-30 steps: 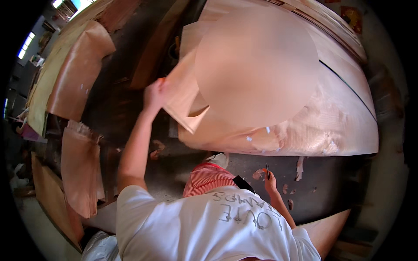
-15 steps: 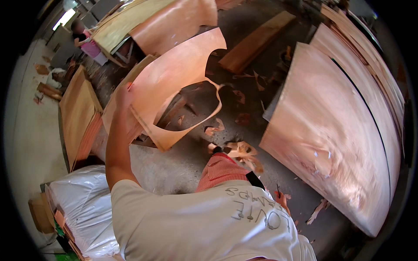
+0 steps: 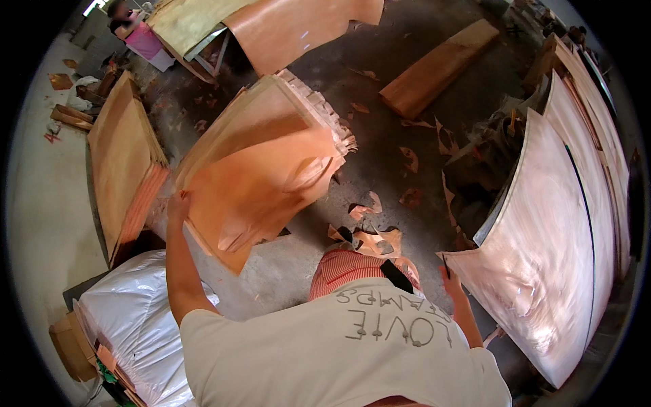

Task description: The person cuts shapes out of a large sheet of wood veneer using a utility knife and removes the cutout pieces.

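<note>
On the left my left hand (image 3: 179, 203) is closed on the near left edge of a thin orange-brown wood veneer sheet (image 3: 258, 176). The sheet lies over a stack of veneer (image 3: 302, 91) with a ragged far right edge, and it curls up at its right side. My right hand (image 3: 450, 279), low on the right, is closed round a thin dark tool (image 3: 445, 266) whose kind I cannot make out. It is beside the near corner of a large pale veneer sheet (image 3: 536, 251); whether they touch I cannot tell.
Veneer scraps (image 3: 373, 244) litter the floor ahead of me. A second veneer stack (image 3: 125, 163) and a white plastic-wrapped bundle (image 3: 139, 319) are at the left. A long board (image 3: 441, 68) lies farther off. Near a table (image 3: 196, 24) at the far left is a person in pink (image 3: 144, 41).
The veneer sheet with large cut-outs, lifted in my left hand before, now lies lower against the stack. My right hand has come forward to the pale sheet's corner.
</note>
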Action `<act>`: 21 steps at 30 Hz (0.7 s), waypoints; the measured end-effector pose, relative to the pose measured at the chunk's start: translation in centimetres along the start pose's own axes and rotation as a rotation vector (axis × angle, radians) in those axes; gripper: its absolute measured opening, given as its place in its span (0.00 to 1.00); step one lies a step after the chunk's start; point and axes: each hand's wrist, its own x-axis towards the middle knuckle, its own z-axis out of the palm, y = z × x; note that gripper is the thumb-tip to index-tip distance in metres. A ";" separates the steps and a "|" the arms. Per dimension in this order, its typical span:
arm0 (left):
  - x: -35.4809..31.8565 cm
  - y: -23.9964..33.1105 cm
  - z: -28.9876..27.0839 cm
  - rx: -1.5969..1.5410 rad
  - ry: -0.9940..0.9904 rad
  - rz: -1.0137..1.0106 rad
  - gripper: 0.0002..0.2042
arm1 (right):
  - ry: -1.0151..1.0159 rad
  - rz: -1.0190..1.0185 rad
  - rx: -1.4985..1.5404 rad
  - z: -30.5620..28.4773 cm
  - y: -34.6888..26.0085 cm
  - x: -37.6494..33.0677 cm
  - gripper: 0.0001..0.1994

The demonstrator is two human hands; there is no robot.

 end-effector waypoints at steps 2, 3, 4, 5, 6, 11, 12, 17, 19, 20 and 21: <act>2.5 -1.8 1.7 0.058 -0.026 -0.047 0.17 | 0.099 -0.243 0.161 0.4 -3.8 2.8 0.12; 3.5 -1.1 2.8 0.135 -0.027 -0.049 0.17 | 0.085 -0.216 0.188 0.1 -6.3 3.2 0.12; 4.2 -0.8 3.4 0.215 -0.022 -0.055 0.17 | 0.067 -0.195 0.217 -0.5 -9.4 3.1 0.12; 4.7 -1.0 3.8 0.227 -0.042 -0.059 0.17 | 0.048 -0.182 0.249 -1.1 -11.6 2.9 0.12; 5.3 -1.1 4.3 0.238 -0.059 -0.060 0.16 | 0.034 -0.170 0.264 -1.2 -12.5 3.0 0.12; 7.2 -5.2 4.6 0.490 -0.047 -0.135 0.16 | 0.038 -0.156 0.338 -1.6 -12.7 6.4 0.13; 7.8 -2.7 5.2 0.571 -0.053 -0.024 0.16 | 0.093 -0.210 0.267 -2.5 -11.4 7.0 0.12; 10.1 5.0 4.9 0.779 0.051 -0.284 0.18 | 0.195 -0.125 0.034 -10.7 -13.3 10.6 0.13; 12.2 6.8 3.8 0.793 0.086 -0.334 0.19 | 0.379 -0.238 -0.061 -14.6 -14.7 12.9 0.16; 13.2 8.5 3.7 0.786 0.112 -0.360 0.20 | 0.416 -0.205 -0.056 -16.8 -14.8 14.1 0.18; 14.3 11.1 3.8 0.778 0.144 -0.354 0.21 | 0.446 -0.167 -0.047 -18.6 -14.5 15.0 0.20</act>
